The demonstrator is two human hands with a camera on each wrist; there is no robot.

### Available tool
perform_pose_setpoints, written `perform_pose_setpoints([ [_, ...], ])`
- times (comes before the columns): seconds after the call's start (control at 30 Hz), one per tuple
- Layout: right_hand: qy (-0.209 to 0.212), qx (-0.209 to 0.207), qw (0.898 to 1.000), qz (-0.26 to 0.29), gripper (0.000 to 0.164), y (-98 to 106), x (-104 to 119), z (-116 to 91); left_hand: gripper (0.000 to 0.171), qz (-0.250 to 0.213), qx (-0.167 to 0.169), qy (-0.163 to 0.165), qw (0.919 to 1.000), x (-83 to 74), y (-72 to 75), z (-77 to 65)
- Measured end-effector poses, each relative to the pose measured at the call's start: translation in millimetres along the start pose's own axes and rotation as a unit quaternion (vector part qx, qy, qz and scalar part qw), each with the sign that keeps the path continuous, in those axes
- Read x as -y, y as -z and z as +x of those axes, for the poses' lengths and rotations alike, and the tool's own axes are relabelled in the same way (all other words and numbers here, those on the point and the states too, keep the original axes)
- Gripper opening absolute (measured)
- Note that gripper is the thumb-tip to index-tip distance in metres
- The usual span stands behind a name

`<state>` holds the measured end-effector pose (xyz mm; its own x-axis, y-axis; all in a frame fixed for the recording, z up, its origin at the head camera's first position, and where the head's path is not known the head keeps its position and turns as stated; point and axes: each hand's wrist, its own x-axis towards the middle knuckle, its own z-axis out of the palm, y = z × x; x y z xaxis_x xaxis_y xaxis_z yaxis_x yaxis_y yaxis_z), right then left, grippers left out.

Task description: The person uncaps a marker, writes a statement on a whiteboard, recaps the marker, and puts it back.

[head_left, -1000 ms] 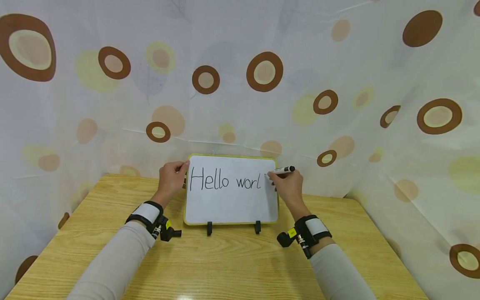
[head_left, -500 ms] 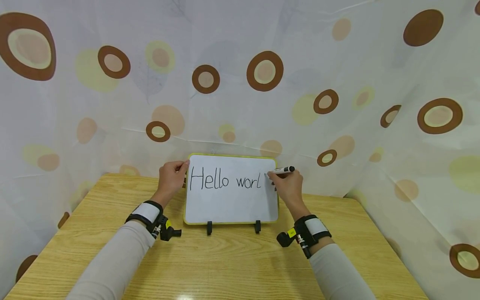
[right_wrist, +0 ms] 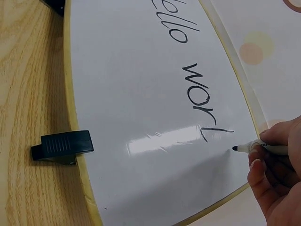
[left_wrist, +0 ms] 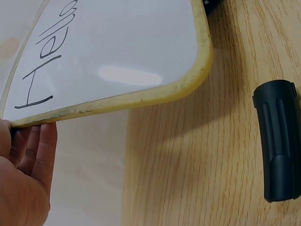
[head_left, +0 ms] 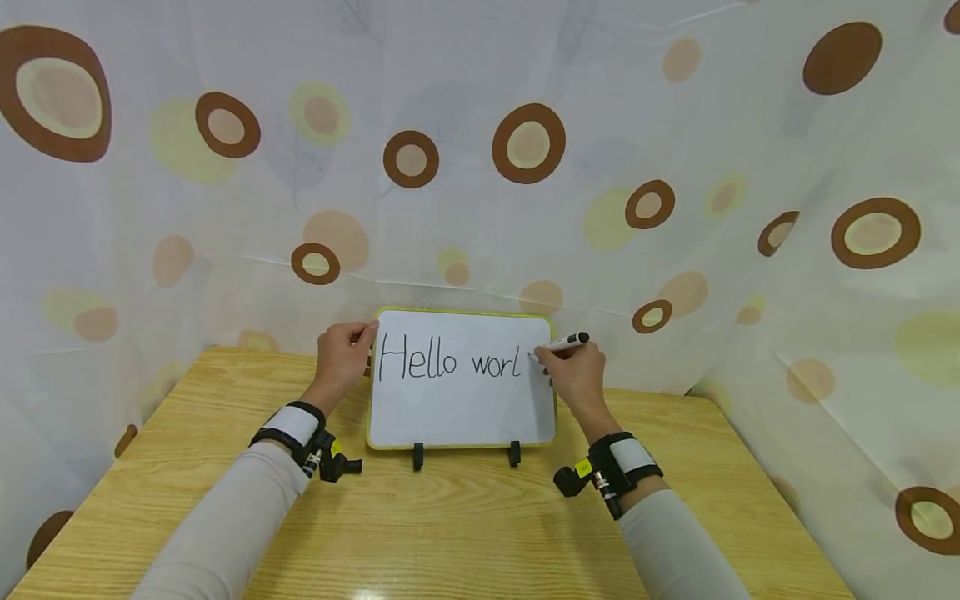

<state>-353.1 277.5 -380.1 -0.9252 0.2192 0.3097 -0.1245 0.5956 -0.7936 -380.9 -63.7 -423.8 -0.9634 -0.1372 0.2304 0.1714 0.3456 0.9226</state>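
A small whiteboard (head_left: 465,417) with a yellow frame stands upright on the table, bearing "Hello worl" in black handwriting (head_left: 420,360). My left hand (head_left: 345,354) holds its upper left edge; in the left wrist view several fingers (left_wrist: 44,150) reach behind the frame. Between the thumb and fingers of my right hand (head_left: 577,375) is a white marker with a black end (head_left: 573,339). Seen from the right wrist, the marker's black tip (right_wrist: 235,148) is right at the board's surface, just past the letter "l" (right_wrist: 217,133).
Two black feet (head_left: 418,456) (head_left: 514,453) support the board's lower edge on the wooden table (head_left: 450,533). Behind the board hangs a pale sheet (head_left: 465,225) with brown rings. A black ribbed piece (left_wrist: 277,141) shows at the right of the left wrist view.
The marker's tip has dipped slightly and the marker slants a little more. My left hand and the whiteboard have stayed in place, and the visible letters look the same.
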Motion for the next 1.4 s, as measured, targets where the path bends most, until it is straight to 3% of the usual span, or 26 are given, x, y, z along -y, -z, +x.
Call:
perform_pose_setpoints([
  [0.5,-0.019,-0.003,1.000,-0.018,0.023,-1.8,-1.5,-0.6,0.038,0.002,-0.003,0.003,1.0000,1.6,-0.5,0.6],
  [0.8,-0.008,-0.002,1.000,-0.010,0.022,-5.5,-0.2,0.3,0.039,0.002,0.004,0.014,0.9999,2.0,-0.4,2.0],
  [1.4,-0.001,0.036,0.999,-0.017,0.021,-6.7,-3.0,-6.1,0.039,0.005,0.000,0.016,0.9999,0.8,0.3,1.6],
])
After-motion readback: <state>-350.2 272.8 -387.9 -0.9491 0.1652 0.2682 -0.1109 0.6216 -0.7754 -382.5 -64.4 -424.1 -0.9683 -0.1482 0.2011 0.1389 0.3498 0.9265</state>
